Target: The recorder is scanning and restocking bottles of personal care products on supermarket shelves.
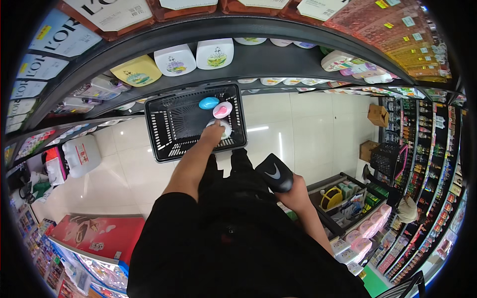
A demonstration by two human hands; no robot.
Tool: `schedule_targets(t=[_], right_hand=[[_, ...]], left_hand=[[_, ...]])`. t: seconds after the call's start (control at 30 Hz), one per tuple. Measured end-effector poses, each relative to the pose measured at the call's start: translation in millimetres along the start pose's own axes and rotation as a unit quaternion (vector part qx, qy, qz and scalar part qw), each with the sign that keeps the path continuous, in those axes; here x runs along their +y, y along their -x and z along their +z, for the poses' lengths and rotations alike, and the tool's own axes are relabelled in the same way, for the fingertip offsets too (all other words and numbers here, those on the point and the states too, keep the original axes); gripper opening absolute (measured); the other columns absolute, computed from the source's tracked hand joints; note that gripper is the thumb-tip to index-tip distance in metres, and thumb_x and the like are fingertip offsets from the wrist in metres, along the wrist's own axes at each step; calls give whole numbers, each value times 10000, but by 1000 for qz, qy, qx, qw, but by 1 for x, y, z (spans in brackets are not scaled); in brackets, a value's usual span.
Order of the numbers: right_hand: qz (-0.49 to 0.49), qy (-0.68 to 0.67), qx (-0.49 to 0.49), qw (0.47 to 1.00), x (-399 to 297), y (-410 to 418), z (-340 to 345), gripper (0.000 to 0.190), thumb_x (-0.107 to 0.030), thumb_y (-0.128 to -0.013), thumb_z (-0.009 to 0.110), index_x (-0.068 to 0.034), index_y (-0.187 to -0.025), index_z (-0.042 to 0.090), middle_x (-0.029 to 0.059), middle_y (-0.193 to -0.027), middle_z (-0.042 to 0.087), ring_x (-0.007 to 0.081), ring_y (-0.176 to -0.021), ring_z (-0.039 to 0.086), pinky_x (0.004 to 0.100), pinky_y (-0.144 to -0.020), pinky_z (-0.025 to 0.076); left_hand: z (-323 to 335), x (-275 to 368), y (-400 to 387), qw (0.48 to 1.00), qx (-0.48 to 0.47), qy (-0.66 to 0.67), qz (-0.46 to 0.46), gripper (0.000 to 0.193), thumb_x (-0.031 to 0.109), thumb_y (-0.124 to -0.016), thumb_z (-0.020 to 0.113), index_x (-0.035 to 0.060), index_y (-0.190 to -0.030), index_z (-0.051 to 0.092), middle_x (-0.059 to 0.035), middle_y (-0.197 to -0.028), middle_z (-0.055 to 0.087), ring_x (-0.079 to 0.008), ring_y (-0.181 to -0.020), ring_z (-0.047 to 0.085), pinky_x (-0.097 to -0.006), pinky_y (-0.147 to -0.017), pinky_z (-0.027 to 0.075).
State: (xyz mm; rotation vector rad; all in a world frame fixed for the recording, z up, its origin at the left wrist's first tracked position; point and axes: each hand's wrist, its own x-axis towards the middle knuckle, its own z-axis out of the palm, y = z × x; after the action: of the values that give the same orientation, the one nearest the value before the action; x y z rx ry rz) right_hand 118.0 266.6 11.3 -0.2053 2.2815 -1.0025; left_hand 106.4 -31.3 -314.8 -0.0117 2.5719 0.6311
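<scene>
In front of my legs is a black plastic shopping basket point(158, 149) with slotted walls. My left hand point(213, 135) reaches into its near right part, fingers closed around the top of a white bottle point(226, 131). Just beyond that stands a white bottle with a pink pump top point(222, 110), and a blue bottle point(208, 103) is by the far wall. At my right side, my right hand point(294, 192) grips a black plastic object point(275, 174), bottle-like in shape, with a grey crescent mark. Its lower end is hidden by my fingers.
Beyond the basket runs a dark shelf point(268, 61) with white bottles point(215, 54). A white jug point(82, 156) stands on the tiled floor at left, near a red-topped display point(100, 234). At right are a divided bin point(335, 205), cartons point(378, 115) and another person point(407, 209).
</scene>
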Motion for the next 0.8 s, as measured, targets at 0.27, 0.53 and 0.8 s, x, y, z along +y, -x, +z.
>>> schedule_targets(t=[0.27,0.53,0.8], right_hand=[[-65,-35,17,997,-16,-28,13,428,-85,-746,805,5,-1150,696,212,-1004,760,371,-975,751,389,-850,576],[-136,-123,-2,983,-46,-47,44,423,-125,-790,841,11,-1164,700,183,-1053,776,283,-1027,758,369,-881,565],[-109,-27,-3,994,-47,-19,53,422,-115,-790,780,-24,-1192,689,212,-1037,754,389,-1017,733,397,-879,564]], left_hand=[[-148,11,119,983,49,130,116,308,163,-707,810,82,-998,750,-119,-1059,637,-359,-967,687,-447,-881,573],[-241,8,201,957,154,235,66,247,103,-694,821,12,-905,729,-131,-923,669,-321,-842,683,-382,-771,550],[-96,-72,135,999,14,29,-21,387,111,-711,807,72,-1090,739,-166,-1193,648,-396,-1094,683,-475,-974,555]])
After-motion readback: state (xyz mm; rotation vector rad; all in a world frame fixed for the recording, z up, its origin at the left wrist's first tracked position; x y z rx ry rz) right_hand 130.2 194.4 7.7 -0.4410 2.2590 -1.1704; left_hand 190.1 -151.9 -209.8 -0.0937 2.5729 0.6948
